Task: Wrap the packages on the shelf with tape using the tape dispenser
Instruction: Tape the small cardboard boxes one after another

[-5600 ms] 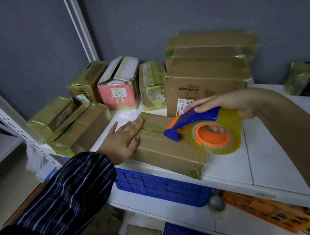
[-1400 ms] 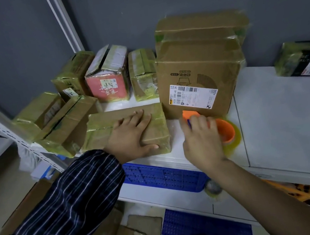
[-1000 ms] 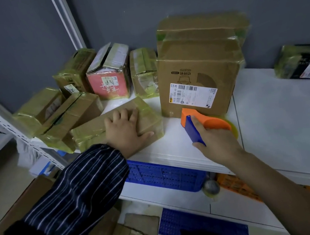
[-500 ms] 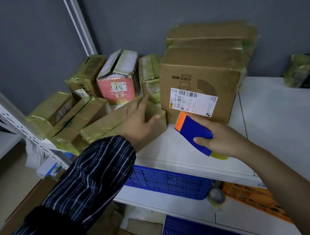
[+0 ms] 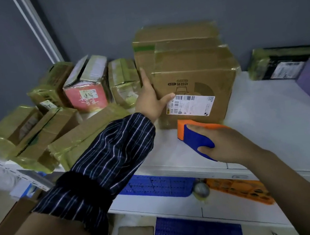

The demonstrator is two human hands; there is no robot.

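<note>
1. The left hand (image 5: pixel 151 100) was spread wide on the near left corner of the big box (image 5: pixel 193 72). Its flat fingers lay up the box's left side and its thumb lay on the front, by the white label (image 5: pixel 190 105).
2. The right hand (image 5: pixel 227 143) held the blue and orange tape dispenser (image 5: pixel 194 137) just above the white shelf (image 5: pixel 270 121), right in front of the big box.
3. The big box was shut, with shiny tape on top, so nothing inside it showed.
4. A flat package (image 5: pixel 85 135) lay to the left of the big box, under the striped sleeve (image 5: pixel 107 164).
5. Small taped boxes stood behind it, one of them a pink box (image 5: pixel 87 95). All were closed.
6. A blue crate (image 5: pixel 156 187) and an orange crate (image 5: pixel 237 187) sat under the shelf. I could not tell what was in them.
</note>
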